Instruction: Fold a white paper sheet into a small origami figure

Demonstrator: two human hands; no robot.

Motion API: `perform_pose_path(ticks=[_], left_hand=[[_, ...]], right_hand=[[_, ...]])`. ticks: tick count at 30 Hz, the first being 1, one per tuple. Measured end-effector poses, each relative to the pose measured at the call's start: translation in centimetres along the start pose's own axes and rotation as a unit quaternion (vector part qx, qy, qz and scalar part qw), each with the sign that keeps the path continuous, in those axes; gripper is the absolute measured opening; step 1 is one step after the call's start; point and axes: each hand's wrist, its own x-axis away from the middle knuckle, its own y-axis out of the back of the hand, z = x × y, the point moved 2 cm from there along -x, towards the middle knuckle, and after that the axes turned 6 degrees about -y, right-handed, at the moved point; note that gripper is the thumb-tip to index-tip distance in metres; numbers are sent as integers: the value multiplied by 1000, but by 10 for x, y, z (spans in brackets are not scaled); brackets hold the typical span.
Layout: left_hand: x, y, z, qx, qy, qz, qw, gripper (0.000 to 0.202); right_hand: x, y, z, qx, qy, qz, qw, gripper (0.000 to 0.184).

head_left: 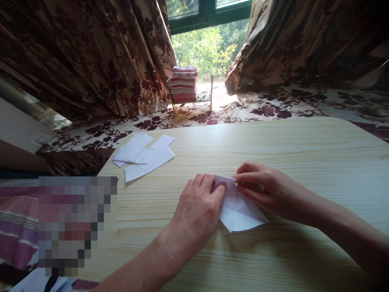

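A folded white sheet of paper (240, 209) lies on the pale wooden table (273, 146) in front of me. My left hand (197, 207) rests palm down on the sheet's left part, its fingertips pressing the upper fold. My right hand (264, 190) comes in from the right, with thumb and fingers pinched on the paper's top corner. The two hands almost meet at that corner. Part of the sheet is hidden under both hands.
A loose pile of white paper pieces (142, 156) lies at the table's far left. Beyond the table are a floral cloth (249, 107), dark floral curtains (91, 56), a window, and a striped bundle (183, 84) on a small wooden rack. A blurred patch sits at lower left.
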Motion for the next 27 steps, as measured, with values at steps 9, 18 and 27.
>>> perform_pose_path(ticks=[9,18,27], left_hand=[[-1,-2,0,-17,-15,-3,1000,24],[-2,-1,-2,-29,-9,-2,1000,24],[-5,0,-8,-64,7,6,998,25]], right_hand=[[0,-1,-4,-24,-7,-16,1000,18],[-8,-9,1,-28,0,-95,995,13],[-7,-9,1,-11,-9,-89,996,14]])
